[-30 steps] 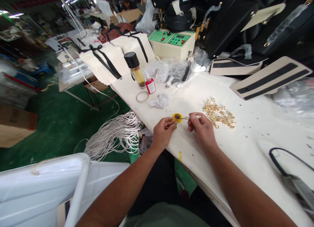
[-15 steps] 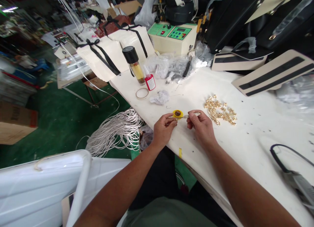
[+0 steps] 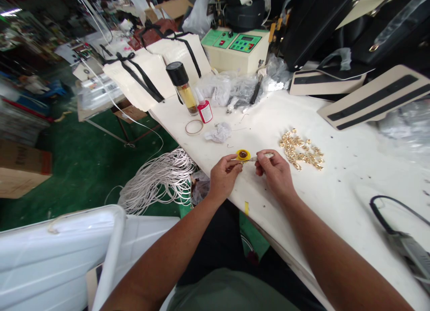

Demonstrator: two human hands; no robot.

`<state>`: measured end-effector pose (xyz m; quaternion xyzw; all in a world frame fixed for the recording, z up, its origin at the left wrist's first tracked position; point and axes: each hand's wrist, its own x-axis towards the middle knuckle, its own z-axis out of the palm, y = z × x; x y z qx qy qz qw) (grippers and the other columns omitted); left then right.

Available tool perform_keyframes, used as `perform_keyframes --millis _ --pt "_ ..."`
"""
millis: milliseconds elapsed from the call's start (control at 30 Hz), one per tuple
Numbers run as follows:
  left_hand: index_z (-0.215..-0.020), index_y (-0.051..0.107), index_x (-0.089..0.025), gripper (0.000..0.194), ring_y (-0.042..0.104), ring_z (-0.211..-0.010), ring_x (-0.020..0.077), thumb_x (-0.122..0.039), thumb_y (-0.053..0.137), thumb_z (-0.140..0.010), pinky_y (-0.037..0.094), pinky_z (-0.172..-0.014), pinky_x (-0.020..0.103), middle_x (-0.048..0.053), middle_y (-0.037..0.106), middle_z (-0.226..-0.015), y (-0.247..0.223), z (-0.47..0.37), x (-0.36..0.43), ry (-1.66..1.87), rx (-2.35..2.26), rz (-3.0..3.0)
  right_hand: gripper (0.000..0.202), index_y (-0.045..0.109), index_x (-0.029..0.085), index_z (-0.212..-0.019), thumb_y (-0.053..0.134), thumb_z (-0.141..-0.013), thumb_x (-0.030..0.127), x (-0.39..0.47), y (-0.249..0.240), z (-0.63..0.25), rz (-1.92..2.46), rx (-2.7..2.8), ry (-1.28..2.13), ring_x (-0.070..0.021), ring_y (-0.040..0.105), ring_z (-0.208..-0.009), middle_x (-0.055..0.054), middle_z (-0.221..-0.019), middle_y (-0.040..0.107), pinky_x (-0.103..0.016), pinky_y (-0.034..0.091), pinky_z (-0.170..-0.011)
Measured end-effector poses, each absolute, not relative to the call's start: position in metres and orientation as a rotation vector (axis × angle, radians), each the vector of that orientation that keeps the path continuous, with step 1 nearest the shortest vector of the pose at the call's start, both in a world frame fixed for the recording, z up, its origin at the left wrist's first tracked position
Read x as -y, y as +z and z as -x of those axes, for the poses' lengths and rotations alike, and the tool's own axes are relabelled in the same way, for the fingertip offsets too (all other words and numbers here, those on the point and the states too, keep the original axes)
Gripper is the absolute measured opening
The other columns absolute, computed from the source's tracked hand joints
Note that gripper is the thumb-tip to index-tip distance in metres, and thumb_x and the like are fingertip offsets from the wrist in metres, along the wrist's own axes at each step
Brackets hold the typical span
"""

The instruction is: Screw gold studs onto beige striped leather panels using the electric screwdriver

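Observation:
My left hand [image 3: 224, 179] is closed, thumb and forefinger pinching a small gold-coloured metal piece [image 3: 240, 163], mostly hidden by the fingertips. Between my hands sits a small round yellow dish [image 3: 247, 158] with dark brown stuff in it, right by my left fingertips. My right hand [image 3: 276, 171] grips a thin pen-like tool [image 3: 268, 155] with a pale handle; its tip points left at the metal piece, and I cannot tell whether they touch. To the right of that hand lies a loose pile of small gold-coloured metal fittings [image 3: 298, 151].
On the white table [image 3: 339, 221] stand a red glue bottle [image 3: 205, 112] and a black-capped jar [image 3: 183, 89]. A ring [image 3: 194, 127] and crumpled tissue [image 3: 218, 133] lie nearer. A control box [image 3: 235, 51] is behind; a grey corded device [image 3: 408, 250] lies right.
Hardly anything differs. Both hands stay in place with the same things in them; the view has shifted very slightly.

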<state>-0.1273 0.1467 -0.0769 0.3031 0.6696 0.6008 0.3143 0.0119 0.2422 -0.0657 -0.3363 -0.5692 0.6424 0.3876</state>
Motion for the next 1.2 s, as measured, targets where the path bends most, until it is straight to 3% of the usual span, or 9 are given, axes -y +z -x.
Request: perform_keyframes --millis 533,733,933,1033,1200 --pt "-0.104 0.072 -0.018 0.029 0.074 -0.082 0.0175 -0.035 0.078 -0.080 0.060 -0.080 0.031 0.006 0.079 -0.096 -0.081 0.126 -0.147 1.624 -1.749 -0.839 0.022 0.064 0.023 -0.100 0.062 -0.093 0.043 -0.242 -0.062 -0.015 0.897 1.607 1.504 -0.0145 0.059 -0.059 0.003 -0.068 0.063 -0.030 0.049 -0.063" --pt "-0.099 0.075 -0.020 0.024 0.072 -0.082 0.0169 -0.035 0.077 -0.081 0.057 -0.080 0.030 0.004 0.078 -0.093 -0.083 0.126 -0.145 1.572 -1.837 -0.889 0.020 0.062 0.022 -0.092 0.064 -0.089 0.042 -0.247 -0.056 -0.016 0.883 1.393 1.562 -0.0136 0.056 -0.054 0.004 -0.065 0.060 -0.029 0.049 -0.058" --pt "-0.091 0.078 -0.024 0.011 0.065 -0.073 0.0153 -0.026 0.071 -0.084 0.053 -0.076 0.028 0.001 0.075 -0.084 -0.069 0.123 -0.136 1.179 -2.043 -1.263 0.021 0.059 0.023 -0.091 0.066 -0.085 0.042 -0.275 -0.057 -0.027 0.915 1.090 1.569 -0.0122 0.053 -0.050 0.004 -0.066 0.057 -0.027 0.044 -0.050" --pt "-0.088 0.078 -0.024 0.010 0.063 -0.074 0.0158 -0.021 0.069 -0.083 0.052 -0.080 0.030 0.002 0.074 -0.090 -0.061 0.124 -0.139 1.018 -2.045 -1.481 0.022 0.061 0.022 -0.091 0.068 -0.083 0.041 -0.278 -0.056 -0.029 0.871 1.018 1.612 -0.0114 0.053 -0.050 0.005 -0.066 0.058 -0.026 0.043 -0.050" --pt "-0.083 0.076 -0.024 0.009 0.063 -0.072 0.0185 -0.024 0.067 -0.083 0.050 -0.072 0.030 0.002 0.072 -0.082 -0.050 0.129 -0.156 0.819 -2.034 -1.599 0.022 0.064 0.021 -0.090 0.067 -0.085 0.042 -0.262 -0.049 -0.022 0.758 1.098 1.689 -0.0114 0.054 -0.050 0.004 -0.066 0.061 -0.026 0.044 -0.051"
